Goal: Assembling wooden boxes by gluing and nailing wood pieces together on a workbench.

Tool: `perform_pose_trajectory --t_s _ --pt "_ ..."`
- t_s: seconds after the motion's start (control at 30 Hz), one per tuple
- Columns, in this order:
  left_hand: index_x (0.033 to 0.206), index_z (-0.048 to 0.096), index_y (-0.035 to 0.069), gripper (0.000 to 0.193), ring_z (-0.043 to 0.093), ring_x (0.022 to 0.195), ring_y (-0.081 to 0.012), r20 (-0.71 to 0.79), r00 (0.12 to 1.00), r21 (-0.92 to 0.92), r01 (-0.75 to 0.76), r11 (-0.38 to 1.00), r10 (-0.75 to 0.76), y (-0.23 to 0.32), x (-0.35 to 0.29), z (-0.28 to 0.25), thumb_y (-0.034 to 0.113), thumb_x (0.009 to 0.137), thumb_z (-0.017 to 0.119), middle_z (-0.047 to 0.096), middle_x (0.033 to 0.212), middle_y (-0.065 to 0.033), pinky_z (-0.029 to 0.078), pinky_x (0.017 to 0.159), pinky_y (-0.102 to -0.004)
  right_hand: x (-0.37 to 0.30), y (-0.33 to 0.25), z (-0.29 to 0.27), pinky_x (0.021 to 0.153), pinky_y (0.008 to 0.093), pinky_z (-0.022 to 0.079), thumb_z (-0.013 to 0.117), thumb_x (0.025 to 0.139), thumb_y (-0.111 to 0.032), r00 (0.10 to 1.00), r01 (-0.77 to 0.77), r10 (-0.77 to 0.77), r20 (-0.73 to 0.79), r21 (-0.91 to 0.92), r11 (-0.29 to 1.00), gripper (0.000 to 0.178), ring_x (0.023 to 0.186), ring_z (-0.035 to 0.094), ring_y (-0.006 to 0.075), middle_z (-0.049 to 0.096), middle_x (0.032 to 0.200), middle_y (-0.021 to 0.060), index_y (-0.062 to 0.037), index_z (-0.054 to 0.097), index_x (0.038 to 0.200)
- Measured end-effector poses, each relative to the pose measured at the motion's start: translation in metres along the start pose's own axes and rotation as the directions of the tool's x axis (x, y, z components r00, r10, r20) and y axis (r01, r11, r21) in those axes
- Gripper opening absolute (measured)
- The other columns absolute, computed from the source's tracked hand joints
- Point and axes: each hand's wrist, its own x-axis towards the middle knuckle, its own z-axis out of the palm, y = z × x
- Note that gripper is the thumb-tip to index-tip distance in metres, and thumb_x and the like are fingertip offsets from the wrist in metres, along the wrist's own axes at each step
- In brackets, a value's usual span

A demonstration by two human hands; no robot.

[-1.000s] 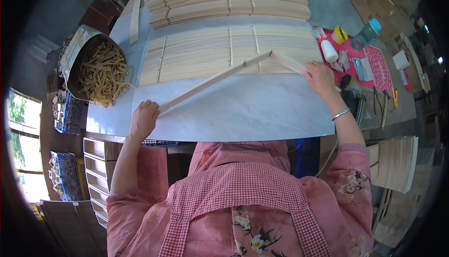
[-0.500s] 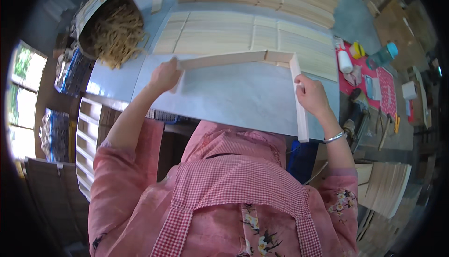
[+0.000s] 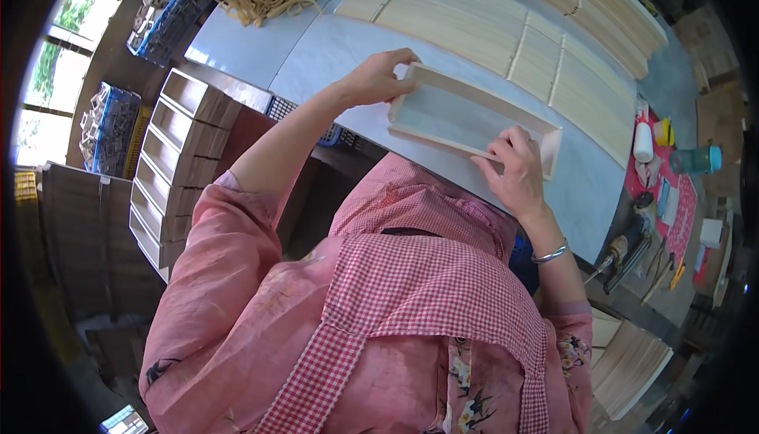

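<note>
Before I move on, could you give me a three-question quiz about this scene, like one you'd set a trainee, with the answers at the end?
1. What shape is the frame?
A) round
B) a long rectangle
C) a triangle
2. True or false: the left hand is at the frame's right end.
3. Is the silver bangle worn on the left or the right?

Key:
1. B
2. False; it holds the left end.
3. On the right.
</note>
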Motion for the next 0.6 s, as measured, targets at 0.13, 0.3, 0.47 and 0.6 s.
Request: perform_pose_trajectory --t_s 0.13,0.3,0.47,0.6 --pt "0.120 0.060 0.001 0.035 0.063 0.072 -0.0208 -0.044 0.981 -0.120 -0.192 0.974 0.188 -0.004 -0.001 0.020 0.016 0.089 0.065 0.065 0.109 -0.0145 0.055 0.065 -0.0319 -0.013 0.002 0.015 0.066 0.0346 0.045 0.081 0.075 -0.013 0.984 -0.171 0.166 0.057 0.101 0.980 0.022 0.074 0.054 0.0223 0.053 0.083 0.0035 -0.0086 0.061 0.083" --pt "0.125 0.061 0.005 0.034 0.059 0.073 -0.0180 -0.054 0.988 -0.168 -0.153 0.974 0.146 -0.005 -0.002 0.023 0.009 0.090 0.064 0.065 0.107 -0.0115 0.051 0.063 -0.0296 -0.012 -0.003 0.011 0.067 0.0348 0.046 0.081 0.076 -0.011 0.985 -0.160 0.151 0.082 0.116 0.980 0.022 0.073 0.053 0.0226 0.054 0.082 0.0039 -0.0073 0.061 0.083" --pt "0.129 0.064 0.007 0.040 0.056 0.070 -0.0189 -0.030 0.935 0.203 -0.341 0.918 0.354 -0.001 0.003 0.017 0.010 0.089 0.065 0.067 0.105 -0.0134 0.051 0.065 -0.0303 -0.017 0.002 0.000 0.067 0.0343 0.045 0.080 0.076 -0.011 0.982 -0.163 0.156 0.107 0.070 0.984 0.022 0.073 0.053 0.0222 0.055 0.082 0.0038 -0.0072 0.060 0.083" --pt "0.128 0.064 0.006 0.045 0.062 0.074 -0.0257 -0.032 0.938 0.189 -0.332 0.924 0.344 -0.003 0.006 0.017 0.013 0.084 0.065 0.068 0.111 -0.0151 0.054 0.071 -0.0357 -0.023 0.005 -0.003 0.067 0.0336 0.045 0.080 0.077 -0.011 0.978 -0.175 0.169 0.119 0.047 0.983 0.021 0.073 0.053 0.0220 0.055 0.082 0.0037 -0.0072 0.060 0.083"
